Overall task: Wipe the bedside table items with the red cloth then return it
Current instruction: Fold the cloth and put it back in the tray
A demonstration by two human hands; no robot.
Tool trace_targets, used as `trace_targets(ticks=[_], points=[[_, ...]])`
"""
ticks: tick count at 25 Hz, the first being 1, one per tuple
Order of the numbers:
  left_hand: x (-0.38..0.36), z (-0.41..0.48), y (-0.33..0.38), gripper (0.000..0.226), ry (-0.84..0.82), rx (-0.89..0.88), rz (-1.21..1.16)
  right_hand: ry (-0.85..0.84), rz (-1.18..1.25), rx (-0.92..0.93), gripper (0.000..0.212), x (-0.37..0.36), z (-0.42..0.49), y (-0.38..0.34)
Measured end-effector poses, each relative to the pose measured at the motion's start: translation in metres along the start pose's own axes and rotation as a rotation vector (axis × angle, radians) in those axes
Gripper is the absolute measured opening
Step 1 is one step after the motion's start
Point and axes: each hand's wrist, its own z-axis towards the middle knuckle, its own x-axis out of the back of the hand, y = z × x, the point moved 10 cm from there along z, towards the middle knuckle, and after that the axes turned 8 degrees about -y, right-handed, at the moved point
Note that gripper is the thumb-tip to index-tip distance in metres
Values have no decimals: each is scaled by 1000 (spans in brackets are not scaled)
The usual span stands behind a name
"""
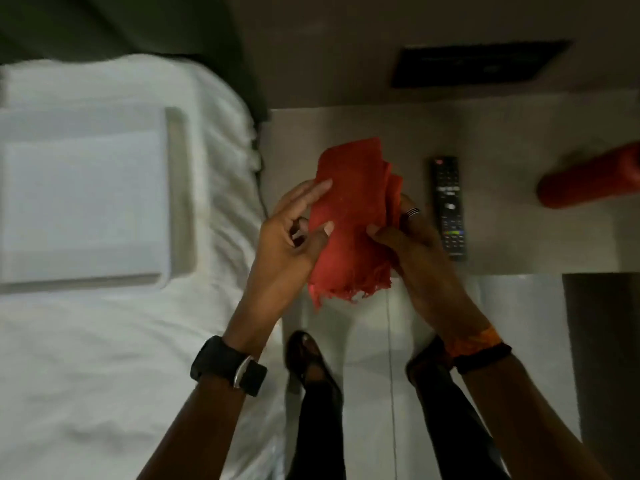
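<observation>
Ok so going L to R, w/ the remote as my anchor for everything.

Far left of the remote [448, 207] is the bed [104, 341], white sheets, w/ a white tray [178, 202] sitting on it. Not part of the job afaict.

Left hand [294, 233] is left of the remote, well apart from it. Fingers spread fairly wide, index and thumb tips pressed on the left edge of the red cloth [349, 220], so it's steadying more than gripping imo.

The cloth sits between both hands, just left of the remote, held up over the bedside table [502, 133] front edge, not lying on it as far as I can tell. Looks folded in a few layers, long axis running away from the person, roughly parallel to the remote. Near end is frayed and ragged and hangs loose below the hands. Bright red, slightly nubby fabric, prob soft and floppy.

Right hand [412, 237] is closed on the cloth's right side, thumb on top, fingers behind. It's the one right beside the remote, nearly touching, can't tell if it is. So the right hand is clearly nearer, and the remote lies to the right of the cloth, long axis pointing away too. My guess: a short shift right and wipe along its length.

Further right of the remote there's a red cylinder thing [595, 174], blurry, can't tell what it is.
</observation>
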Motion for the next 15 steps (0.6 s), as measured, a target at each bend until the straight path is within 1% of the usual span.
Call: trace_targets(ticks=[3,5,7,9,10,12,13,14,15], points=[[112,-35,9,53,18,8,-124,-97,-210,66,56,-110,16,-25],[180,-55,14,54,86,-5,-130,-145,-295,112,68,-177,27,-41],[238,-65,17,55,153,-20,-109,-176,-431,197,78,-236,35,-54],[271,-60,12,56,162,-5,-99,-183,-658,315,81,-275,46,-65],[279,-54,7,57,149,16,-70,-192,-851,345,80,-290,53,-66],[287,-44,-7,61,125,84,97,-164,-1363,306,75,-307,67,-54],[287,-40,-19,64,101,129,213,-139,-1524,279,70,-308,71,-48],[287,-37,-28,67,81,172,348,-131,-1609,292,66,-311,71,-43],[289,-34,-33,70,70,182,478,-129,-1627,306,62,-313,72,-41]])
